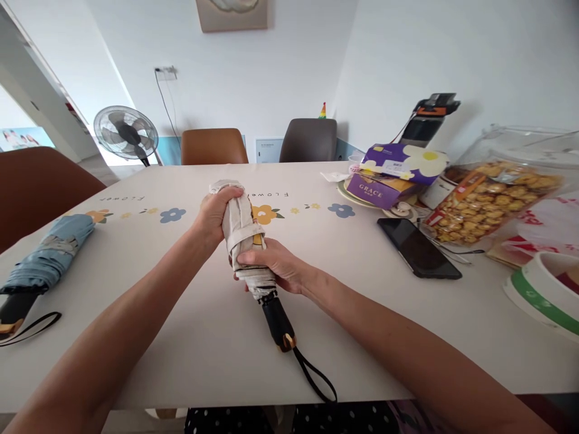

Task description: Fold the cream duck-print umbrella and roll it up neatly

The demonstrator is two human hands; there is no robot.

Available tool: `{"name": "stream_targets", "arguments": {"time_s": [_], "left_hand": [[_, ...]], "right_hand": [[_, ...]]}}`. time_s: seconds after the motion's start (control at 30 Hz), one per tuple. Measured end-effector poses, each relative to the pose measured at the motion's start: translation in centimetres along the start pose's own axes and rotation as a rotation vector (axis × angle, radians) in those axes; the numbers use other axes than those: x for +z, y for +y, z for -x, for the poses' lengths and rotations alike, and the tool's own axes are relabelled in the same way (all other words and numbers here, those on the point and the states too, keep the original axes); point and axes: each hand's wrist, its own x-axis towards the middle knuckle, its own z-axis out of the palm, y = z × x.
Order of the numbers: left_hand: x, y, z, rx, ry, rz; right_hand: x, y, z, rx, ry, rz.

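Observation:
A folded cream umbrella lies over the middle of the white table, its black handle and wrist loop pointing toward me. My left hand is closed round the umbrella's far end. My right hand grips the lower part of the folded canopy, the thumb pressing across the fabric just below the strap wrapped round it.
A folded blue umbrella lies at the left edge. To the right are a black phone, a purple box, a clear tub of snacks and a green-rimmed bowl. Chairs and a fan stand beyond the table.

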Motion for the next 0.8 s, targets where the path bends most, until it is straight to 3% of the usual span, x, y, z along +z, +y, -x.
{"name": "stream_targets", "arguments": {"time_s": [0.17, 0.3, 0.37, 0.5, 0.57, 0.7, 0.8], "left_hand": [[0.3, 0.0, 0.6, 0.114, 0.12, -0.085], [0.4, 0.2, 0.9, 0.121, 0.106, -0.081], [0.3, 0.4, 0.9, 0.057, 0.001, -0.039], [0.1, 0.6, 0.9, -0.099, -0.314, 0.151], [0.1, 0.5, 1.1, -0.122, -0.409, 0.264], [0.2, 0.7, 1.6, -0.074, -0.446, 0.348], [0.0, 1.4, 1.6, -0.092, -0.401, 0.294]], "right_hand": [[1.3, -0.3, 0.3, 0.023, 0.143, 0.093], [1.5, -0.1, 0.3, 0.031, 0.21, 0.08], [1.2, -0.1, 0.3, 0.043, 0.146, -0.005], [0.5, -0.1, 0.2, 0.041, -0.172, -0.339], [0.4, 0.0, 0.1, 0.025, -0.274, -0.441], [0.7, 0.3, -0.1, 0.065, -0.365, -0.493], [0.8, 0.1, 0.0, 0.101, -0.323, -0.449]]}}
